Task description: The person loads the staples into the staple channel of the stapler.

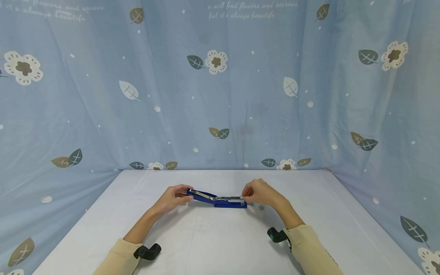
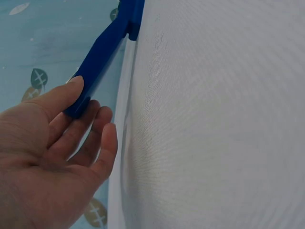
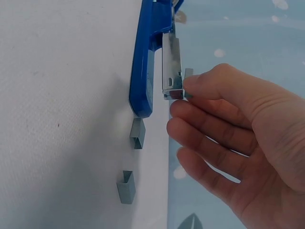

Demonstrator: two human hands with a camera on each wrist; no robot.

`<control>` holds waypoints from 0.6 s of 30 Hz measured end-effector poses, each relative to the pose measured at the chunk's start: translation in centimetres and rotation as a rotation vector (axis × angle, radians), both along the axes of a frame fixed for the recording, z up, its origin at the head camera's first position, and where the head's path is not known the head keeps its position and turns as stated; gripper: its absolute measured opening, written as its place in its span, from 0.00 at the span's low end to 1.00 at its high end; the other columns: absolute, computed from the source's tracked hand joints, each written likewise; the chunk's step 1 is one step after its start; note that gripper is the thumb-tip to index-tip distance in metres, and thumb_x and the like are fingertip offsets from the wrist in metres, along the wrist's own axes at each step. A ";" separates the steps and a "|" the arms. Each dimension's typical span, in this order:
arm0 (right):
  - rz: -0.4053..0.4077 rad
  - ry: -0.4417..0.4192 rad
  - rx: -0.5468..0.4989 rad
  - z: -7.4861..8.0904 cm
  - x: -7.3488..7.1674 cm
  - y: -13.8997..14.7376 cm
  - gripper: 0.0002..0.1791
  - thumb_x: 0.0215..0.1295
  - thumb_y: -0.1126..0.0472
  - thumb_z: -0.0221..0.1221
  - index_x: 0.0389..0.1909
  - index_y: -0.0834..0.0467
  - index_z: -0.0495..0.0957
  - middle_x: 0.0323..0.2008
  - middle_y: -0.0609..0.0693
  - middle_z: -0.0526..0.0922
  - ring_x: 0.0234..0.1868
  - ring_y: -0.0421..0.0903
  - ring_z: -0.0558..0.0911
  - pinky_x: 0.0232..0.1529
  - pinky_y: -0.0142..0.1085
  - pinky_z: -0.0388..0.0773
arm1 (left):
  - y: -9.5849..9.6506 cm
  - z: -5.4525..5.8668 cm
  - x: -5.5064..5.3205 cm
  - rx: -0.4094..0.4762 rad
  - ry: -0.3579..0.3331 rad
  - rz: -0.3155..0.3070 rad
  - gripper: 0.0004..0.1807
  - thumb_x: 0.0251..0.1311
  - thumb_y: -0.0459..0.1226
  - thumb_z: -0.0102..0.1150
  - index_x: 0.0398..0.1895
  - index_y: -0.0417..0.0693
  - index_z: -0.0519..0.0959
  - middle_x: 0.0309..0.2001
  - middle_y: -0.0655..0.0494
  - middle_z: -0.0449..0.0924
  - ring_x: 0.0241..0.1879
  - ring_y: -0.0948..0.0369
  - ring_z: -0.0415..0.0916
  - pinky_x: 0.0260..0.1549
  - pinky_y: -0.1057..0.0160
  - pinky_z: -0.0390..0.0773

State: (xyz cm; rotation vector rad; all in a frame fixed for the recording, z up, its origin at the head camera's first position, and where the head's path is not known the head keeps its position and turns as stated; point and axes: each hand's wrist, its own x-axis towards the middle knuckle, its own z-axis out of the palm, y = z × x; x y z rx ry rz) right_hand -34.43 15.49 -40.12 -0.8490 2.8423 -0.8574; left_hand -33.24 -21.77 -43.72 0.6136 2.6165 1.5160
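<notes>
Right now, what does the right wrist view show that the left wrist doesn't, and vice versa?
Only right wrist: the right hand pinching a small grey strip, a silver metal channel, two loose grey metal staple blocks.
Only left wrist: the left hand gripping the blue plastic stapler.
Both: that stapler, the white table, the blue leaf-print curtain.

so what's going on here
A person has a blue stapler opened out above a white table. Their left hand holds the end of its swung-back cover. Their right hand pinches a small grey piece, apparently a strip of staples, beside the end of the metal magazine. Two more short grey strips, one here and one farther from the stapler, lie on the table.
</notes>
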 end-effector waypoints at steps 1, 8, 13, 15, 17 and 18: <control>0.001 0.000 -0.003 0.0 0.0 0.0 0.03 0.59 0.62 0.68 0.34 0.54 0.86 0.30 0.44 0.87 0.31 0.36 0.82 0.34 0.28 0.81 | 0.0 0.0 0.0 -0.002 0.001 -0.001 0.26 0.62 0.44 0.64 0.62 0.44 0.75 0.54 0.42 0.81 0.51 0.51 0.81 0.42 0.65 0.81; 0.005 -0.002 -0.011 0.0 0.0 -0.1 0.02 0.59 0.62 0.68 0.33 0.54 0.86 0.29 0.43 0.86 0.31 0.36 0.82 0.33 0.27 0.80 | 0.0 -0.1 0.0 0.007 0.003 0.001 0.26 0.62 0.44 0.65 0.62 0.43 0.75 0.53 0.42 0.81 0.50 0.53 0.82 0.42 0.66 0.81; 0.007 0.005 -0.008 -0.1 0.0 0.0 0.02 0.59 0.62 0.68 0.33 0.53 0.86 0.29 0.43 0.86 0.30 0.36 0.82 0.33 0.27 0.80 | 0.0 -0.1 0.0 0.009 0.015 -0.008 0.27 0.63 0.43 0.64 0.62 0.40 0.74 0.53 0.40 0.81 0.49 0.54 0.82 0.42 0.65 0.82; 0.007 0.010 -0.008 -0.1 0.0 0.0 0.02 0.59 0.62 0.67 0.33 0.53 0.86 0.29 0.43 0.86 0.30 0.36 0.82 0.33 0.27 0.80 | 0.0 -0.1 -0.1 0.011 0.012 -0.009 0.27 0.63 0.43 0.64 0.62 0.40 0.74 0.53 0.41 0.81 0.49 0.54 0.82 0.42 0.65 0.81; 0.007 0.010 -0.010 -0.1 0.0 0.0 0.02 0.59 0.62 0.67 0.33 0.54 0.86 0.29 0.43 0.86 0.30 0.36 0.82 0.33 0.27 0.80 | 0.1 -0.1 -0.1 0.016 0.005 -0.006 0.27 0.62 0.43 0.65 0.62 0.40 0.74 0.52 0.41 0.82 0.49 0.54 0.82 0.42 0.66 0.81; 0.007 0.010 -0.010 -0.1 0.0 0.0 0.02 0.59 0.63 0.67 0.33 0.54 0.86 0.29 0.43 0.86 0.30 0.36 0.82 0.33 0.27 0.80 | 0.1 -0.1 -0.1 0.015 0.005 -0.008 0.27 0.62 0.43 0.65 0.62 0.41 0.74 0.52 0.41 0.82 0.49 0.54 0.82 0.42 0.66 0.81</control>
